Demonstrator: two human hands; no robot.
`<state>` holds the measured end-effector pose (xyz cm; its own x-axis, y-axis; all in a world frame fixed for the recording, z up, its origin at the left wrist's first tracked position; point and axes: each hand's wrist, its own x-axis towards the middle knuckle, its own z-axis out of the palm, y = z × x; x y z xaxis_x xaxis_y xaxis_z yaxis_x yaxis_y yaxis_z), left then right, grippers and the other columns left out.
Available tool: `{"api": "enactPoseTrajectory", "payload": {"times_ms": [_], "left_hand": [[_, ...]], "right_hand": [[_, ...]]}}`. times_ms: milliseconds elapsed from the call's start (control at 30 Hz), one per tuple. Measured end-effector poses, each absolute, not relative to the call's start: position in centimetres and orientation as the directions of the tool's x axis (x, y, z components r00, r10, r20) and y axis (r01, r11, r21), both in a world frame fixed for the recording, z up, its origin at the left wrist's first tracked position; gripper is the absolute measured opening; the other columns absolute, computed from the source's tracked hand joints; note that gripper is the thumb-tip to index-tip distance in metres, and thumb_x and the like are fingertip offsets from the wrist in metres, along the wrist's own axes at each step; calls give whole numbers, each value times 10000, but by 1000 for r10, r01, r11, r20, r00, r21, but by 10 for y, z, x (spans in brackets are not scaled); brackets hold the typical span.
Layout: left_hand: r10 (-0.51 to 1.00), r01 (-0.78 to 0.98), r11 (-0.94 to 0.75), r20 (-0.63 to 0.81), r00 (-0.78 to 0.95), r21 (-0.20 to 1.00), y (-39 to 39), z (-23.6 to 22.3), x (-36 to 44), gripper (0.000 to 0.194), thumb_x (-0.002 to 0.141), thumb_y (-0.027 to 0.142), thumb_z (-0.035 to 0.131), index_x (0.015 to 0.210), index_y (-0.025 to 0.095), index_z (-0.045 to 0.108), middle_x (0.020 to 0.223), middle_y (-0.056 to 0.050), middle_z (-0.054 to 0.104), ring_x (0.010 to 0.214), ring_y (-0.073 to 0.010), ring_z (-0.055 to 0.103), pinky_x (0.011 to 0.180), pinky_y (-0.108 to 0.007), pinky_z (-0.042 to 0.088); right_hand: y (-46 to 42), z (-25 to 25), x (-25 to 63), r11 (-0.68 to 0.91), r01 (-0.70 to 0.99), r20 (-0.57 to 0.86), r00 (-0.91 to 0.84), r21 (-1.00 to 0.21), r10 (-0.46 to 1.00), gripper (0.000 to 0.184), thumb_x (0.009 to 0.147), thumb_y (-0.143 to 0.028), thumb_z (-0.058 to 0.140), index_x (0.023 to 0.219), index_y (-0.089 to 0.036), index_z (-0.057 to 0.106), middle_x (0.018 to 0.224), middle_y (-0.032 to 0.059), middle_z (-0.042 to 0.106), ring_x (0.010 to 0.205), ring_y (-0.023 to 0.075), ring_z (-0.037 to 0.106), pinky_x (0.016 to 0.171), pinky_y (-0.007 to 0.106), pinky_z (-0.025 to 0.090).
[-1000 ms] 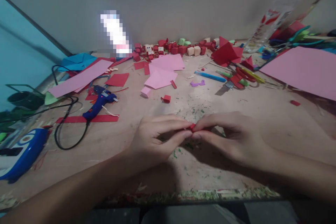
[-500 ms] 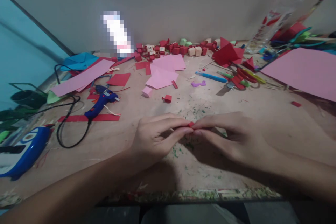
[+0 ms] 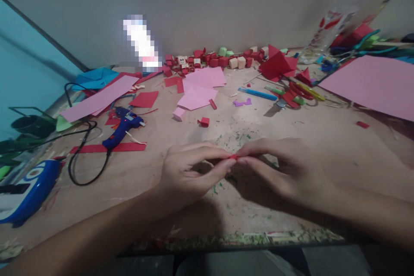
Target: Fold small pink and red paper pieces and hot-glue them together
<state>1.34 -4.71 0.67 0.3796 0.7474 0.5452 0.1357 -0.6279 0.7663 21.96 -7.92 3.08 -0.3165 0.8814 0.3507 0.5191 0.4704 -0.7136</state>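
A small piece of red paper [image 3: 233,156] is pinched between both hands above the table, mostly covered by the fingertips. My left hand [image 3: 190,170] grips its left side between thumb and forefinger. From the right, my right hand [image 3: 284,164] pinches the other side the same way, the fingertips of both hands nearly meeting. Just beyond them on the tabletop lies a small folded red paper box [image 3: 204,121]. A pink paper box [image 3: 179,114] sits further left, near several pink paper sheets [image 3: 198,97].
A blue glue gun [image 3: 121,131] with a black cable rests on a red strip at left. Small red and cream paper cubes [image 3: 213,59] line the wall. Scissors [image 3: 304,92], a blue pen [image 3: 258,94] and a clear bottle [image 3: 323,36] stand or lie at right.
Both hands keep hold of the red paper piece, with the fingertips shifting slightly around it. The whole view has moved a little, so the table items appear slightly further left.
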Motion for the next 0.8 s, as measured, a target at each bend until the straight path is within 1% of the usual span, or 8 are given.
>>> {"api": "enactPoseTrajectory", "payload": {"times_ms": [167, 267, 400, 567, 700, 733, 800], "left_hand": [[793, 107, -542, 466, 392, 833, -47, 9, 13, 49, 823, 109, 747, 857, 141, 763, 774, -47, 770, 641, -125, 720, 519, -170, 598], [816, 116, -491, 409, 410, 863, -47, 9, 12, 64, 820, 106, 740, 857, 151, 765, 784, -48, 774, 653, -134, 724, 524, -183, 604], [827, 84, -450, 380, 415, 889, -46, 8, 13, 69, 819, 97, 742, 856, 149, 767, 796, -51, 777, 671, -138, 730, 531, -186, 597], [828, 16, -372, 324, 457, 928, -45, 8, 13, 66, 820, 89, 737, 858, 136, 762, 786, -58, 771, 654, -139, 719, 565, -217, 600], [817, 50, -374, 304, 490, 926, -43, 9, 11, 46, 805, 107, 753, 842, 133, 761, 785, -61, 774, 663, -142, 714, 588, -219, 599], [822, 62, -358, 284, 494, 932, -43, 9, 11, 39, 803, 116, 758, 838, 134, 762, 780, -60, 775, 655, -140, 713, 587, -215, 601], [850, 58, -273, 213, 482, 960, -42, 10, 12, 26, 804, 130, 760, 829, 134, 763, 743, -52, 772, 621, -137, 717, 567, -201, 605]], "right_hand": [[-79, 33, 219, 503, 502, 366, -350, -704, 862, 97, 921, -120, 647, 932, -149, 739, 777, -6, 763, 653, 71, 675, 635, 158, 504], [-78, 35, 220, 490, 505, 349, -351, -711, 869, 111, 907, -108, 644, 933, -152, 743, 769, -9, 759, 646, 71, 667, 614, 161, 496], [-77, 34, 221, 501, 498, 351, -368, -707, 861, 105, 898, -107, 649, 915, -136, 748, 747, -9, 747, 633, 58, 648, 598, 151, 479], [-78, 33, 220, 546, 514, 397, -378, -661, 836, 79, 876, -98, 657, 869, -122, 732, 692, -15, 715, 587, 51, 614, 565, 155, 451], [-78, 35, 222, 585, 535, 411, -417, -610, 810, 78, 878, -100, 651, 879, -132, 722, 684, -11, 708, 574, 65, 608, 552, 176, 447], [-77, 35, 222, 594, 538, 410, -431, -598, 804, 80, 884, -104, 650, 893, -139, 721, 691, -11, 712, 576, 69, 612, 553, 181, 448], [-76, 33, 223, 605, 544, 414, -442, -581, 796, 73, 903, -126, 656, 929, -157, 717, 719, -10, 728, 590, 78, 625, 565, 192, 455]]}}
